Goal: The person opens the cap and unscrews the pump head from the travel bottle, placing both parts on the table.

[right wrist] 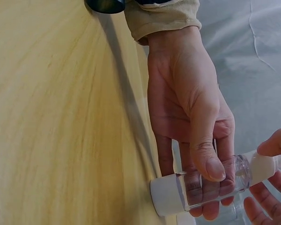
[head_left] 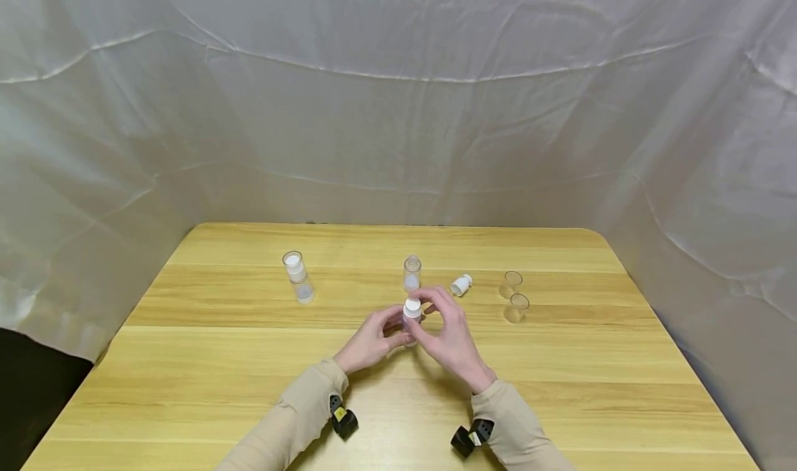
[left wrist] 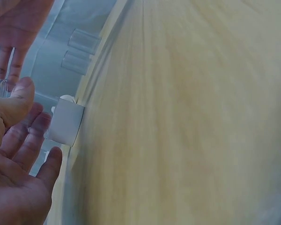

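Observation:
Between my two hands, above the table, is a small clear pump bottle (right wrist: pixel 227 187) with a white base (right wrist: pixel 168 194). Its white pump top (head_left: pixel 413 308) faces up in the head view. My left hand (head_left: pixel 372 337) grips the clear body, thumb (right wrist: pixel 208 161) on the near side and fingers behind it. From the other side my right hand (head_left: pixel 450 329) pinches the pump top, the thumb (right wrist: pixel 274 142) laid against it. The rest of the right hand is cut off in the right wrist view.
Behind the hands stands a clear bottle (head_left: pixel 412 274). A white pump head (head_left: pixel 461 285) lies right of it, and two clear caps (head_left: pixel 516 309) stand farther right. At the left is an assembled, capped pump bottle (head_left: pixel 297 277). Pale cloth (head_left: pixel 398 132) hangs behind the wooden table (head_left: pixel 218 360).

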A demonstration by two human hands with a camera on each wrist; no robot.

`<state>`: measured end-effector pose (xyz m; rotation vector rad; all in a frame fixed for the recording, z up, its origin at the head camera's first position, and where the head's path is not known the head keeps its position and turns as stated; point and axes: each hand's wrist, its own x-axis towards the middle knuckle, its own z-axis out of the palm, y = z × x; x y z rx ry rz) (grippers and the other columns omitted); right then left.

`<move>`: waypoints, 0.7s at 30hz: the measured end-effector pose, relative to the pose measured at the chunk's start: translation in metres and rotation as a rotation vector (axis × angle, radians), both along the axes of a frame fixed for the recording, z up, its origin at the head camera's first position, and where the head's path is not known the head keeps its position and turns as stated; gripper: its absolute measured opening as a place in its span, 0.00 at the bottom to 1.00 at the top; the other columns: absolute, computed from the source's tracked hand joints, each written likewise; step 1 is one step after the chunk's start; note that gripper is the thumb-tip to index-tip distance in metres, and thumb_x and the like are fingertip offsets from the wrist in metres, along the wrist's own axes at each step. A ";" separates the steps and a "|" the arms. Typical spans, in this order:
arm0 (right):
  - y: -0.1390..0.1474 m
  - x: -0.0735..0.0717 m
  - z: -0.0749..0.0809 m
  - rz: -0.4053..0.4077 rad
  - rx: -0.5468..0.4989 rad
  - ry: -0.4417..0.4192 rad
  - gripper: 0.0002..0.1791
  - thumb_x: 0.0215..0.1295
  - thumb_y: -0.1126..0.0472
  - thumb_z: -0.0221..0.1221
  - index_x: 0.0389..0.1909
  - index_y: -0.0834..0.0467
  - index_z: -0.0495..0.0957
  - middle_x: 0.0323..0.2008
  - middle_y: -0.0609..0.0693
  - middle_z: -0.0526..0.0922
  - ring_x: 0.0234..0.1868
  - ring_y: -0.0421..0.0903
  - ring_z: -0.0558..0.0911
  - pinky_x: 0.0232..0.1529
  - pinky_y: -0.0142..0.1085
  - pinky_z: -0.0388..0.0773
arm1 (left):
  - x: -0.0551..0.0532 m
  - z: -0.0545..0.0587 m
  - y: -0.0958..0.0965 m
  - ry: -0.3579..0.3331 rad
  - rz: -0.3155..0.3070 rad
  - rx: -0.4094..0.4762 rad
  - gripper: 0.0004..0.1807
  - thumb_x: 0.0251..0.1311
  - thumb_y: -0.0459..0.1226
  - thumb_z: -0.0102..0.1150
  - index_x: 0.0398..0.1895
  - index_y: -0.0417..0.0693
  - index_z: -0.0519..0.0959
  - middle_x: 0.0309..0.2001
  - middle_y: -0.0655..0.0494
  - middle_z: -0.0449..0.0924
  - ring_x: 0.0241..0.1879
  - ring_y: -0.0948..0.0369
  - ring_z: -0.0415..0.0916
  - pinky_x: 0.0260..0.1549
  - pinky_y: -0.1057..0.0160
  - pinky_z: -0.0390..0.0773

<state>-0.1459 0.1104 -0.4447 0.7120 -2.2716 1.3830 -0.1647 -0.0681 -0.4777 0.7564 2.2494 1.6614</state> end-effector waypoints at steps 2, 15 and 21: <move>0.000 0.000 0.000 -0.002 -0.003 -0.008 0.22 0.54 0.71 0.70 0.52 0.62 0.79 0.48 0.55 0.83 0.48 0.47 0.80 0.45 0.40 0.84 | 0.000 0.000 0.000 0.000 -0.001 0.002 0.26 0.65 0.30 0.60 0.67 0.40 0.72 0.65 0.42 0.78 0.65 0.46 0.75 0.71 0.46 0.71; -0.002 0.000 -0.003 -0.030 -0.029 0.002 0.22 0.52 0.71 0.72 0.49 0.61 0.80 0.45 0.55 0.83 0.41 0.47 0.81 0.42 0.40 0.85 | 0.001 0.001 0.000 -0.005 0.004 -0.009 0.27 0.66 0.33 0.61 0.68 0.42 0.71 0.66 0.42 0.76 0.67 0.47 0.74 0.72 0.45 0.70; -0.002 -0.001 -0.004 -0.005 -0.029 0.029 0.23 0.53 0.73 0.69 0.51 0.63 0.79 0.48 0.56 0.84 0.45 0.48 0.81 0.41 0.43 0.86 | 0.000 0.000 0.000 -0.004 -0.006 0.009 0.27 0.65 0.31 0.61 0.67 0.40 0.71 0.66 0.42 0.77 0.66 0.47 0.75 0.71 0.47 0.71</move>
